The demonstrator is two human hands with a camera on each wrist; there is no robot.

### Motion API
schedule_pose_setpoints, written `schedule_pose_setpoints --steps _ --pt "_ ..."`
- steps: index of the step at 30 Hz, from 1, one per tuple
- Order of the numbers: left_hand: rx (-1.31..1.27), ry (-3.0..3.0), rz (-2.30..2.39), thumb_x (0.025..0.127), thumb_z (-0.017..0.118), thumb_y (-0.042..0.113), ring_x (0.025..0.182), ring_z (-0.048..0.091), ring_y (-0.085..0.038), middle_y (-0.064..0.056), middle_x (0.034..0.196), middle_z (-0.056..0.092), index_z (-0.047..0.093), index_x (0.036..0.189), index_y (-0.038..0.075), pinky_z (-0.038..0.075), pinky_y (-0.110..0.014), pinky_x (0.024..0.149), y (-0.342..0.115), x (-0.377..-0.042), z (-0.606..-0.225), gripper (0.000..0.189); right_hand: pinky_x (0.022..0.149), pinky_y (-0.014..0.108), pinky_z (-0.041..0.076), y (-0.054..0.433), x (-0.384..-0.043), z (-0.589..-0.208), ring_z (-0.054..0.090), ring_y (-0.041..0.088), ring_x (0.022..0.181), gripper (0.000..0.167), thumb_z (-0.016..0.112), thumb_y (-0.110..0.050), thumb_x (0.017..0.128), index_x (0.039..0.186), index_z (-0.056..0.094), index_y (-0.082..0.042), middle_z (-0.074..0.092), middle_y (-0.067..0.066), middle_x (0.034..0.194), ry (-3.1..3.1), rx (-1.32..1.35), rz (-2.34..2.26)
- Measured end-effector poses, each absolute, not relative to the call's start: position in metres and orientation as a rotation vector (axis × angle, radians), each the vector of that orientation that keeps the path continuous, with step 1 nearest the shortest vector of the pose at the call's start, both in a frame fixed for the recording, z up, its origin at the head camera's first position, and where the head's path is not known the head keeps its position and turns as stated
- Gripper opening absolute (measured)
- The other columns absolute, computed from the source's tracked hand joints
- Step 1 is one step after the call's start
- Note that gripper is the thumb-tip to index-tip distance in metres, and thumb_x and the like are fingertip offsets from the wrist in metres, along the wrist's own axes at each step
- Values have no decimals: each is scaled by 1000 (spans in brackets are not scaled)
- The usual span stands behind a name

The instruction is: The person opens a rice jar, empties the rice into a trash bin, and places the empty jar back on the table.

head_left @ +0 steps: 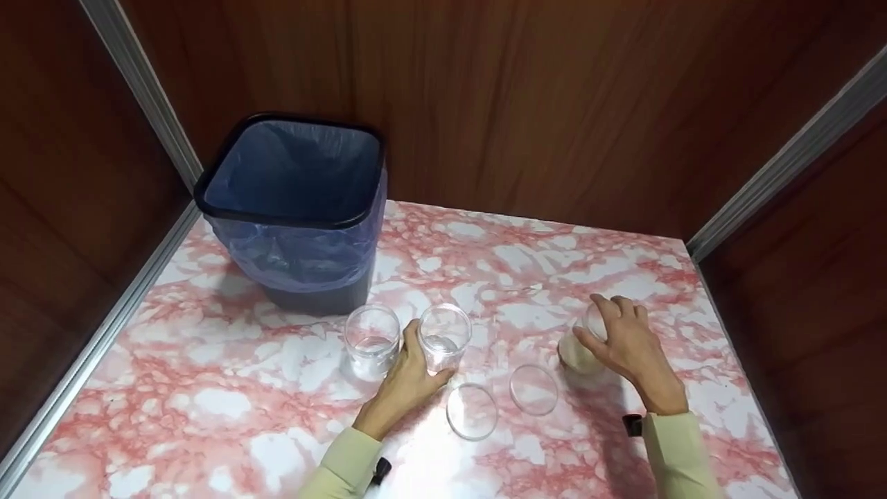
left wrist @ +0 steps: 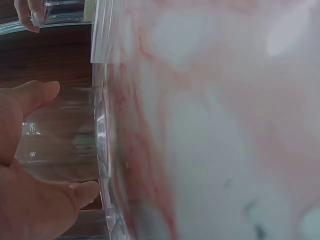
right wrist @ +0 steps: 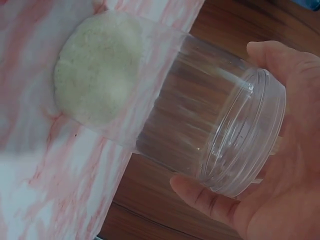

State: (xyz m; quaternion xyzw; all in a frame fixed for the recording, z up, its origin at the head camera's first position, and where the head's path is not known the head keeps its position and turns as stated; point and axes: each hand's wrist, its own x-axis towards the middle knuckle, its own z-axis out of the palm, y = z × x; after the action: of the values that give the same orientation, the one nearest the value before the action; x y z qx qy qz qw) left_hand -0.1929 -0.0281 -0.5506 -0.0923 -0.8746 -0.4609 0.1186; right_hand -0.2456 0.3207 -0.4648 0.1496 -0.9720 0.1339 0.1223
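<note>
My left hand [head_left: 409, 378] grips a clear, open-topped plastic jar [head_left: 445, 329], thumb on the near side and fingers on the left. In the left wrist view, thumb and finger span the see-through jar wall [left wrist: 60, 135]. A second clear jar [head_left: 373, 336] stands just left of that hand. My right hand [head_left: 627, 343] holds a lidded clear jar [head_left: 581, 353] by its top, fingers spread around the lid [right wrist: 250, 135]. A pale greenish layer [right wrist: 100, 67] covers this jar's base. Two round clear lids [head_left: 472, 412] [head_left: 533, 389] lie flat between the hands.
A dark bin [head_left: 319, 301] lined with a bluish bag stands at the back left, close behind the jars. Brown wood-look panels [head_left: 485, 104] with metal strips enclose the back and sides of the red-and-white marbled table [head_left: 208, 402].
</note>
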Motion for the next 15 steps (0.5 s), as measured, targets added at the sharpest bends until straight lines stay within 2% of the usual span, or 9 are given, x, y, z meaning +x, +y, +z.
schedule_pose_setpoints --steps 8,15 --pt "-328 -2478 -1267 71 86 18 133 43 -48 -39 143 37 11 148 -10 40 -52 109 -30 -191 -549 111 71 66 47 319 -248 -466 44 51 111 64 67 -40 89 138 49 -4 49 32 126 -2865 418 390" --pt "-351 -2506 -1294 75 84 25 139 38 -42 -33 147 35 6 152 -6 36 -49 113 -34 -183 -537 113 71 65 47 320 -252 -469 46 50 107 59 71 -35 84 132 55 -4 52 32 121 -2802 399 448"
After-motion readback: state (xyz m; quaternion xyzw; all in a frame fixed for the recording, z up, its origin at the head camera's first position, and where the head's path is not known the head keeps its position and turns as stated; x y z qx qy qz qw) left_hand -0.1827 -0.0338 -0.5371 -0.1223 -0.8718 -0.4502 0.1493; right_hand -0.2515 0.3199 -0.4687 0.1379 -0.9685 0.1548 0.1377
